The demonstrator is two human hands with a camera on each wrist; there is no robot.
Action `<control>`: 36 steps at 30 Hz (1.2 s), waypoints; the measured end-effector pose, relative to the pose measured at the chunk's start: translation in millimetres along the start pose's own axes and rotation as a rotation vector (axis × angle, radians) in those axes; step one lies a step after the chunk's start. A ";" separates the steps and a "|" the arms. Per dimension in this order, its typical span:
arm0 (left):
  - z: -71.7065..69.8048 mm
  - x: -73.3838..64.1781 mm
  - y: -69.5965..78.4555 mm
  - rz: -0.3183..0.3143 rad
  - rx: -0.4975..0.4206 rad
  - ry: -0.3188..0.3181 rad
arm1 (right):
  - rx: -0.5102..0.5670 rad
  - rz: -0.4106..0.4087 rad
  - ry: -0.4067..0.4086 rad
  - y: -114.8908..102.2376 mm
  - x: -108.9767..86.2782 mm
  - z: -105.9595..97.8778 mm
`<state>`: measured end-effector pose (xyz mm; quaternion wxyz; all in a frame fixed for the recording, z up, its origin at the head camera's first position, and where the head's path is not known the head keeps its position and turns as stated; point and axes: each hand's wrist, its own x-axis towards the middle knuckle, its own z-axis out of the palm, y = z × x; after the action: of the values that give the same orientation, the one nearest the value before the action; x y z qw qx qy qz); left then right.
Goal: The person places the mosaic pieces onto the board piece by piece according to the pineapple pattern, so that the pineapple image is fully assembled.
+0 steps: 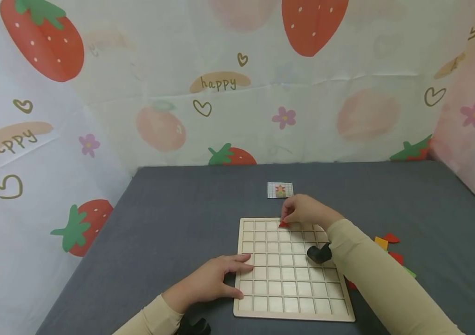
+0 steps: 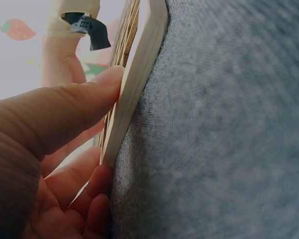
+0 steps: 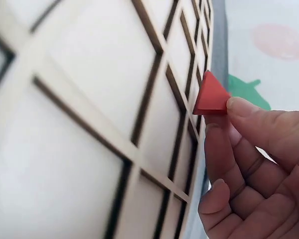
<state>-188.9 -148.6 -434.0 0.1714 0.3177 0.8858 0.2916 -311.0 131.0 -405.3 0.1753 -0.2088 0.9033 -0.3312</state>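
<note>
A wooden grid board [image 1: 284, 273] lies flat on the grey cloth, its squares divided by raised strips. Near the board's far edge, my right hand [image 1: 308, 210] pinches a red triangular tile [image 3: 212, 93] between thumb and fingers. One point of the tile stands up in the right wrist view. At the board's left edge rests my left hand [image 1: 216, 278], fingers extended over the rim and thumb [image 2: 97, 94] against the side. Just beyond the board lies a small pattern card [image 1: 280, 190] with a coloured figure on a grid.
Right of the board lie loose pieces: a red tile [image 1: 391, 238], an orange tile [image 1: 381, 242], another red tile [image 1: 396, 257] and a green tile [image 1: 410, 272]. My right forearm partly covers this group. A strawberry-print curtain [image 1: 304, 125] hangs behind the table.
</note>
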 end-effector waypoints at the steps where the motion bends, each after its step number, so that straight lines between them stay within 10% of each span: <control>1: 0.2 0.0 -0.1 0.003 0.001 0.002 | -0.011 0.008 -0.004 -0.2 0.5 1.1; 36: 3.1 1.9 4.0 0.003 0.039 0.041 | -0.063 0.040 -0.020 -1.1 1.8 1.9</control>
<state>-187.0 -143.5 -434.1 0.1464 0.3164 0.8942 0.2810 -311.5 128.3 -406.3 0.1841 -0.1991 0.9155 -0.2971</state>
